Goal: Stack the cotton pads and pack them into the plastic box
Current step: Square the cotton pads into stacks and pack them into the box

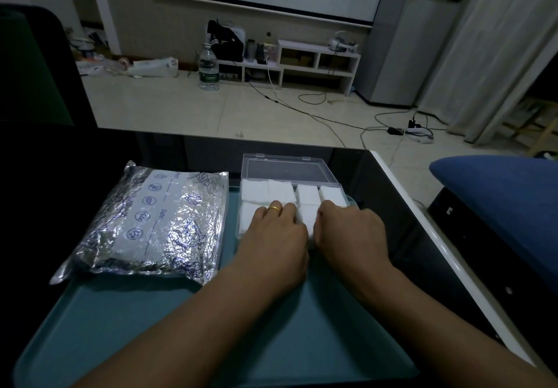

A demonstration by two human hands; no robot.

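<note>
- Left hand [275, 227]: knuckles up, fingers curled down onto the cotton pads [280, 191] in the near half of the plastic box [290, 197]; gold ring [275, 209] on one finger. Actual grip on a pad hidden; cannot tell.
- Right hand [347, 227]: just beside the left, fingers bent down into the near right part of the box, touching pads; fingertips hidden, grip cannot tell.
- Two hands, both over the box, a narrow gap between them.
- Cotton pads: white square stacks inside the box, four across the far row; in the near row two partly visible, rest covered by hands.
- One clear plastic box, lid [285, 170] open and lying flat behind it, two hinges on the far edge.
- One teal tray [126, 321] under the box and forearms.
- One silver foil bag [151, 224], blue print, lying flat on the tray left of the box, close but apart.
- One dark glossy table [389, 194] carrying the tray.
- One water bottle [208, 67] upright on the floor, well beyond the table.
</note>
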